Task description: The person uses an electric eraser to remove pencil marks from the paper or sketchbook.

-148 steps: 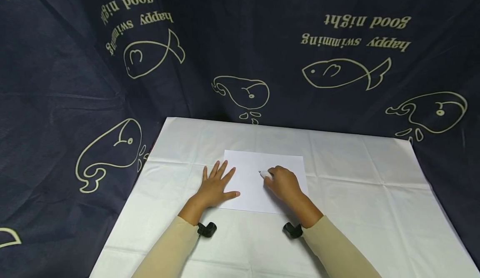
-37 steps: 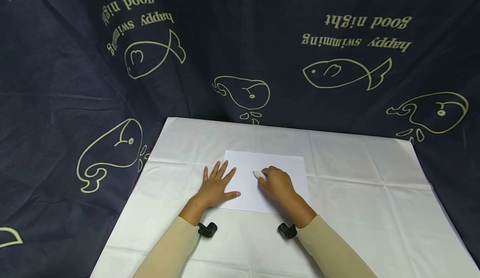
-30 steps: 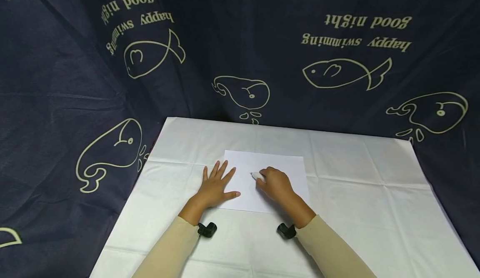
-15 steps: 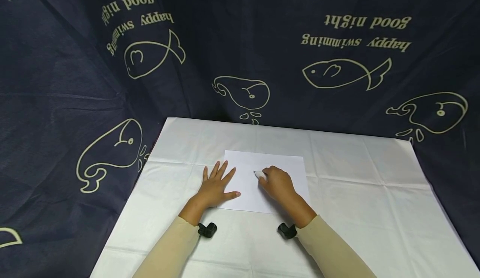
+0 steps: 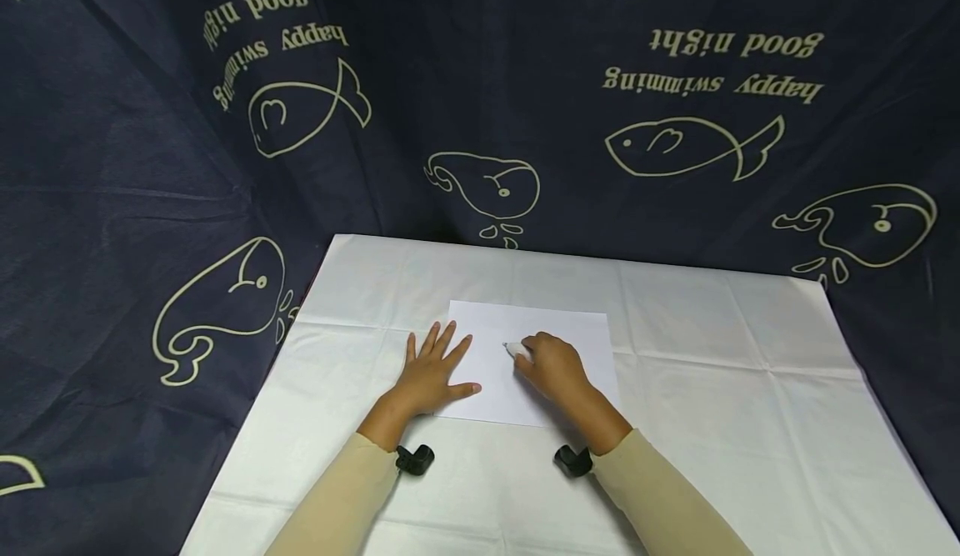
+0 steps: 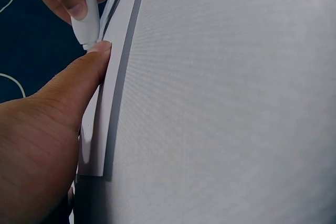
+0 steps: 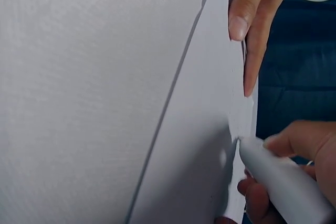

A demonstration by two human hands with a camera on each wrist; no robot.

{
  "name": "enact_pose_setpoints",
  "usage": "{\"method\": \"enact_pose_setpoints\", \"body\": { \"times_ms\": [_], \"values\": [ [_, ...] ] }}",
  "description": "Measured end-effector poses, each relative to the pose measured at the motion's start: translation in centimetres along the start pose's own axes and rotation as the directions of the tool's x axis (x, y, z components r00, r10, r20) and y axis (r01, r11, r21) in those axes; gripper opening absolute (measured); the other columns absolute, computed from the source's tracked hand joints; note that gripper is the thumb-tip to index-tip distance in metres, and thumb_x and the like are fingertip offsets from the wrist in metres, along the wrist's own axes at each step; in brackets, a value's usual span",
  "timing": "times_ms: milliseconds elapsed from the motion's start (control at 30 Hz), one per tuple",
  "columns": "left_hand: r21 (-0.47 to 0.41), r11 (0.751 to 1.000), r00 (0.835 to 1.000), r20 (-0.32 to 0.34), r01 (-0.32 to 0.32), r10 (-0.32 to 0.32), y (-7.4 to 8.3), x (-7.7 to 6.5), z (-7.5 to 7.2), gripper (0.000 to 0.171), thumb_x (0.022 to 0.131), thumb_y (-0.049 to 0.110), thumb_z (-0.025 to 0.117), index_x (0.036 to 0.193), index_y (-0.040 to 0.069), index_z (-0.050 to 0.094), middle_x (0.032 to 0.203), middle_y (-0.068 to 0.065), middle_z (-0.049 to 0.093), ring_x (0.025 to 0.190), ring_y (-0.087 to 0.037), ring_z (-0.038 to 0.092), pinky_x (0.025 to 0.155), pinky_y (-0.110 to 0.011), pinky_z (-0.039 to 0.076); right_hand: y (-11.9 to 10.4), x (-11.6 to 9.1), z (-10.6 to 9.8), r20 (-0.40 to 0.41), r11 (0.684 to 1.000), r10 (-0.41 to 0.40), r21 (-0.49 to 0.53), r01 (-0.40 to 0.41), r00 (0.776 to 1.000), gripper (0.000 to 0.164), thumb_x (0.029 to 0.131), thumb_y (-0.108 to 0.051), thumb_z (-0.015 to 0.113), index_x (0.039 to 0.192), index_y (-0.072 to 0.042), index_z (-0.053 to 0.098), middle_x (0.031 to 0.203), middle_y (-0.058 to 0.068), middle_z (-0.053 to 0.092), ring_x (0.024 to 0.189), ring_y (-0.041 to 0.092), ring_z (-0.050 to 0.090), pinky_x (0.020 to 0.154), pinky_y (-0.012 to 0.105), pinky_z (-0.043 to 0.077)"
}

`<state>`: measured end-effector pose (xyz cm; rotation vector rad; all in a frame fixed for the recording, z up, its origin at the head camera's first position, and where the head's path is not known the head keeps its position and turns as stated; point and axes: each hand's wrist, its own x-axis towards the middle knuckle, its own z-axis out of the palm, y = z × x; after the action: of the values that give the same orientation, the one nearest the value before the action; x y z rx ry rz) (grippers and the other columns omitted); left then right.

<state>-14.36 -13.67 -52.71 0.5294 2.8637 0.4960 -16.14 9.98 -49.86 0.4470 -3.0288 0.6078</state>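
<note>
A white sheet of paper (image 5: 480, 398) lies on the cloth-covered table, a little wider than it is deep. My left hand (image 5: 424, 379) rests on its left side with fingers spread, the thumb and some fingertips over the sheet. My right hand (image 5: 557, 368) grips a thick white pen (image 5: 516, 350) with a fine tip, held between thumb and fingers. In the right wrist view the pen (image 7: 281, 179) slants down, its tip at the paper (image 7: 194, 108). No marks can be made out on the sheet. The left wrist view shows the pen (image 6: 86, 14) beyond my left thumb.
White creased cloth (image 5: 712, 389) covers the table around the paper. Behind and to the left hangs a dark blue curtain (image 5: 480, 81) printed with fish and whale outlines. Black wrist cameras (image 5: 415, 459) sit at both cuffs.
Over the last several seconds my right hand has shifted a little left with the pen. In the last second it moves slightly right, then back left. My left hand stays still.
</note>
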Motion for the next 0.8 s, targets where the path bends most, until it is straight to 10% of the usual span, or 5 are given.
{"method": "enact_pose_setpoints", "body": {
  "times_ms": [800],
  "values": [
    [-0.016, 1.0, 1.0, 0.002, 0.001, -0.001, 0.0, -0.1, 0.0, 0.087, 0.093, 0.064, 0.059, 0.162, 0.022, 0.026, 0.172, -0.012, 0.007, 0.159, -0.038, -0.001, 0.121, -0.071, -0.003, 1.0, -0.9, -0.6, 0.039, 0.984, 0.075, 0.159, -0.08, 0.996, 0.033, 0.094, -0.025, 0.07, 0.118, -0.002, 0.073, 0.104, 0.014, 0.074, 0.087, 0.024, 0.067, 0.079, 0.044, 0.054]
  ]
}}
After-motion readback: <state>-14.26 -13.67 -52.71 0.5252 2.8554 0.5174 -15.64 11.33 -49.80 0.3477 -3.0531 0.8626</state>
